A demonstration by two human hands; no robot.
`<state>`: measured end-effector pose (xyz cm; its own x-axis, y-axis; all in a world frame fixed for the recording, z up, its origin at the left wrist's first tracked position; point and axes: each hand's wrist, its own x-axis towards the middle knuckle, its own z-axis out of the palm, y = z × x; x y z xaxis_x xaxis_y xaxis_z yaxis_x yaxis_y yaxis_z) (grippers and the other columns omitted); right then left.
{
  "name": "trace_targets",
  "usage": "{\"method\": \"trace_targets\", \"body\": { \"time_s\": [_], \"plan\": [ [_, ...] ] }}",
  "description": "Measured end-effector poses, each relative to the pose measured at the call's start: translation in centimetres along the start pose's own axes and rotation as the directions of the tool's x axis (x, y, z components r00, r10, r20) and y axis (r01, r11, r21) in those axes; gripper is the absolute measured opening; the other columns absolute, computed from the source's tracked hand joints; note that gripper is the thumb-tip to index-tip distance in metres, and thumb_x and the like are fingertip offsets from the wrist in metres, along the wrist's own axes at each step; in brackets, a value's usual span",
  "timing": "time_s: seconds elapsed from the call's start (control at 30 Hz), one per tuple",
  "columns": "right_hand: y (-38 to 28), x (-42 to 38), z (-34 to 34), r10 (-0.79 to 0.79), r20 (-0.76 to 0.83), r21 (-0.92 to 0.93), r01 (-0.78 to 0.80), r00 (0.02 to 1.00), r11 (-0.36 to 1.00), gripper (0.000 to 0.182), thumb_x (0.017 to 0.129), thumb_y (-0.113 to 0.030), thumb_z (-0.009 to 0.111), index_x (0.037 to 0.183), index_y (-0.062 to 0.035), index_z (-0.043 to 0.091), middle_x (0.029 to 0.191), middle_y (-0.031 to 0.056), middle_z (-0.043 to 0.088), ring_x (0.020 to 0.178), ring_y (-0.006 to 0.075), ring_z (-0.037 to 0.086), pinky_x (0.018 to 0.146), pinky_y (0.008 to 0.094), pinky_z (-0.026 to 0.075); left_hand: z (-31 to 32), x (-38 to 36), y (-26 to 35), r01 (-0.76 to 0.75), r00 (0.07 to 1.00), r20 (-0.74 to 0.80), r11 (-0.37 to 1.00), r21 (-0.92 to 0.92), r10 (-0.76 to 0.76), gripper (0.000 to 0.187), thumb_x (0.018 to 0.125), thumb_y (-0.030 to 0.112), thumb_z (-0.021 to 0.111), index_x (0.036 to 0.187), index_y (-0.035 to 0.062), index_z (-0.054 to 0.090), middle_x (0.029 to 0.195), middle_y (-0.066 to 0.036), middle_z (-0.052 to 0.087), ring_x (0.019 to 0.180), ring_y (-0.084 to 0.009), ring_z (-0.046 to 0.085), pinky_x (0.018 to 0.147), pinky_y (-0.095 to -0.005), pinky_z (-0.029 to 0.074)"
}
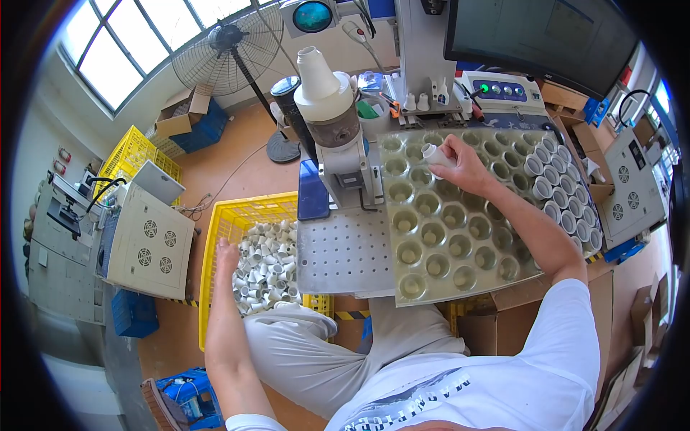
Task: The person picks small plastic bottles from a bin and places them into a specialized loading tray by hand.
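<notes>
My right hand [466, 169] is closed around a white plastic cup-shaped part [435, 156], holding it by its side over the back of a clear plastic tray [399, 248] with rows of round pockets. Similar white parts [568, 188] stand in the pockets along the tray's right side. My left hand [227, 256] is at the left side of a yellow crate [207, 287], its fingers curled and what they hold, if anything, hidden. Loose white parts [267, 267] fill the crate's bottom. A larger white cone-shaped piece [316, 82] sits upright on the machine fixture.
A perforated metal plate [345, 251] lies between crate and tray, with a dark blue phone-like slab [313, 189] at its back left. Behind stand a control box [503, 90] and a monitor [543, 43]. A standing fan [226, 37] and a beige cabinet [147, 241] are at left.
</notes>
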<state>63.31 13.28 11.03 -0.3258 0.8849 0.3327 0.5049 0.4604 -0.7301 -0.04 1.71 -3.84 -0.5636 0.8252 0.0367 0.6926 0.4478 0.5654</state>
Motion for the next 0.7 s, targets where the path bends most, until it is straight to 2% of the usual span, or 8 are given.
{"method": "trace_targets", "body": {
  "time_s": [0.1,0.23,0.37,0.43,0.5,0.57,0.67,0.7],
  "plan": [
    [0.1,0.1,0.0,0.009,0.011,-0.003,-0.009,1.0,1.0,0.038,0.072,-0.018,0.074,0.08,-0.005,0.039,0.075,0.0011,0.041,0.07,0.0106,0.038,0.065,0.0269,0.038,-1.7,0.0,7.5,-0.061,0.997,-0.048,0.993,-0.104,0.056,0.024,0.073,0.013,0.052,0.083,-0.0082,0.056,0.093,-0.026,0.057,0.092,-0.0402,0.055,0.079,-0.043,0.044],
    [0.1,0.3,0.0,0.02,0.02,-0.032,-0.019,1.0,0.999,0.038,0.073,-0.019,0.074,0.081,-0.0053,0.04,0.074,0.0009,0.041,0.07,0.0106,0.038,0.065,0.0269,0.038,-1.3,4.8,15.4,-0.368,0.92,-0.213,0.912,-0.182,0.328,0.018,0.077,0.012,0.043,0.078,-0.0028,0.053,0.08,-0.015,0.059,0.077,-0.0228,0.056,0.075,-0.0347,0.045],
    [-0.4,1.4,-0.6,0.053,0.014,-0.027,-0.053,0.998,0.998,0.04,0.071,-0.023,0.076,0.075,-0.0055,0.041,0.069,0.0021,0.04,0.065,0.0127,0.038,0.059,0.0286,0.036,-5.6,4.3,31.2,-0.487,0.869,-0.291,0.791,-0.37,0.4,0.022,0.075,0.015,0.048,0.076,-0.0033,0.06,0.089,-0.021,0.057,0.091,-0.0311,0.056,0.082,-0.0397,0.042],
    [-2.2,3.0,-1.7,0.07,0.029,-0.031,-0.069,0.997,0.997,0.04,0.072,-0.024,0.076,0.074,-0.0062,0.04,0.067,0.001,0.039,0.064,0.0119,0.036,0.057,0.0282,0.034,-7.8,2.7,38.2,-0.485,0.864,-0.319,0.813,-0.322,0.389,0.021,0.075,0.015,0.049,0.081,-0.0031,0.059,0.089,-0.021,0.059,0.091,-0.0297,0.056,0.081,-0.0374,0.042],
    [-5.2,5.4,-3.5,-0.022,-0.137,-0.07,0.012,0.99,0.997,0.04,0.073,-0.025,0.076,0.069,-0.008,0.039,0.065,-0.0014,0.037,0.062,0.01,0.034,0.055,0.0272,0.032,-8.7,1.0,43.7,-0.406,0.914,-0.255,0.673,-0.619,0.317,0.033,0.079,0.009,0.039,0.109,-0.0044,0.04,0.085,-0.02,0.062,0.087,-0.0272,0.06,0.075,-0.0356,0.046],
    [-8.3,8.5,-4.8,-0.074,-0.26,0.087,0.1,0.963,0.991,0.041,0.074,-0.026,0.076,0.067,-0.0088,0.04,0.064,-0.0029,0.036,0.06,0.0082,0.033,0.053,0.0262,0.031,-8.9,-2.6,48.2,-0.23,0.939,-0.072,0.461,-0.857,0.336,0.036,0.079,0.007,0.034,0.114,0.0023,0.027,0.078,-0.021,0.06,0.079,-0.0289,0.059,0.071,-0.0378,0.047],
    [-13.4,12.4,-3.7,-0.191,-0.352,0.296,0.303,0.916,0.906,0.041,0.075,-0.029,0.077,0.067,-0.0082,0.043,0.062,-0.0037,0.039,0.059,0.0061,0.036,0.051,0.0256,0.033,-9.0,-5.8,50.7,-0.154,0.9,0.033,0.39,-0.908,0.434,0.041,0.077,0.002,0.036,0.117,0.0027,0.025,0.074,-0.019,0.054,0.065,-0.0302,0.057,0.057,-0.046,0.045],
    [-15.0,13.3,-2.5,-0.243,-0.377,0.321,0.372,0.894,0.871,0.041,0.075,-0.031,0.077,0.067,-0.0076,0.044,0.061,-0.0036,0.041,0.059,0.0056,0.038,0.051,0.0254,0.034,-9.0,-5.6,50.5,-0.161,0.9,-0.039,0.248,-0.955,0.435,0.038,0.076,0.002,0.034,0.113,0.0028,0.024,0.074,-0.022,0.055,0.056,-0.0305,0.056,0.054,-0.0456,0.047]
  ]
}}
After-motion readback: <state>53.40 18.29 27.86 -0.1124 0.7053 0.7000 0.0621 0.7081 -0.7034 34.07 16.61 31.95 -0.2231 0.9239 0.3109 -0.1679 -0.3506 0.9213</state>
